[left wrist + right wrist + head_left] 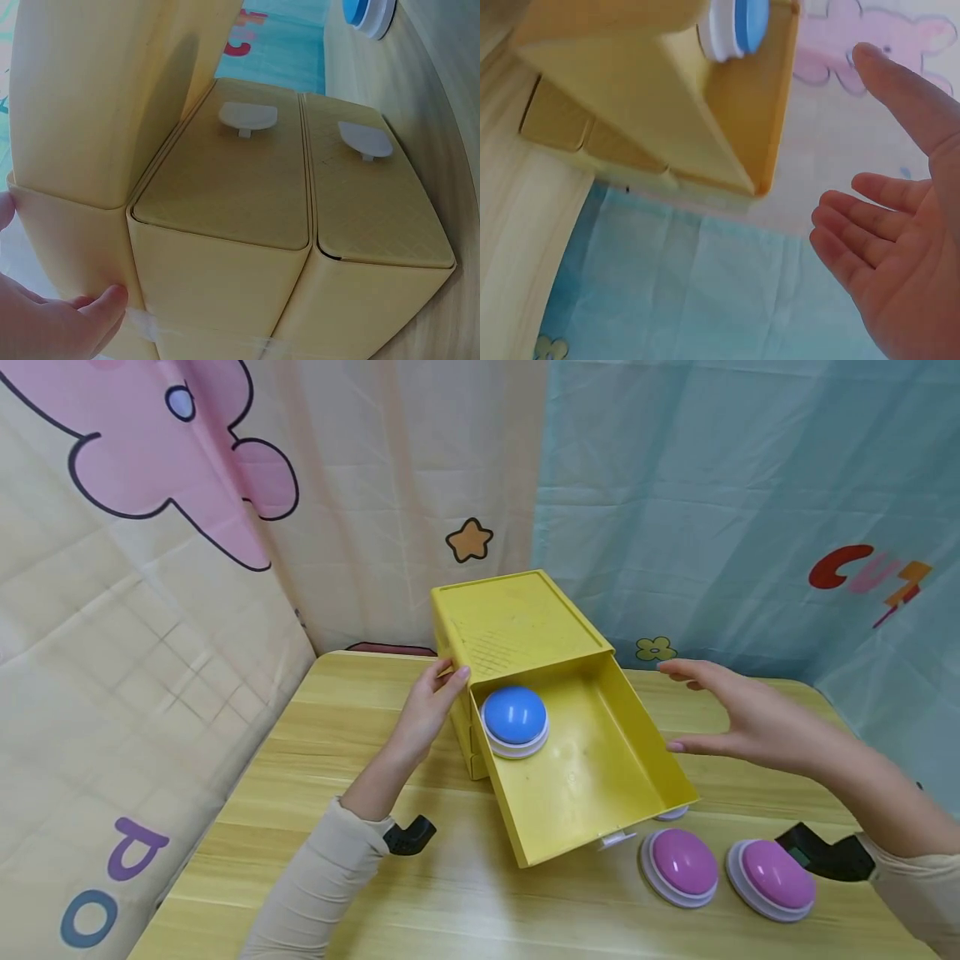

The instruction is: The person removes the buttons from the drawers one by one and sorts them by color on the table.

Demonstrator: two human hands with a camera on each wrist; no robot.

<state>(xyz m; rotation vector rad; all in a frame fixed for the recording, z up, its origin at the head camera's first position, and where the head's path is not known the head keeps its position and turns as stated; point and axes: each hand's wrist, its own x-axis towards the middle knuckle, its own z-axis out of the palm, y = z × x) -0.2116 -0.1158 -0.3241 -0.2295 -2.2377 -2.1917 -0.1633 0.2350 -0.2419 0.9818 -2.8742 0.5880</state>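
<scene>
A yellow drawer cabinet [525, 618] stands on the table with its top drawer [585, 777] pulled far out and tilted down at the front. Inside, near the back left, sits a blue dome button [515, 717] on a white base. My left hand [426, 710] holds the cabinet's upper left edge near the front corner, its fingertips against the side panel. To the right of the drawer, my right hand [738, 718] hovers with thumb and fingers spread, touching nothing. Two lower drawers [225, 165] are closed, with white handles [247, 116].
Two pink dome buttons [684, 864] on white bases lie on the table [420, 893] at the front right. Another button [367, 15], blue on white, rests on the table, mostly hidden by the drawer in the head view. Printed curtains [390, 460] hang behind and left.
</scene>
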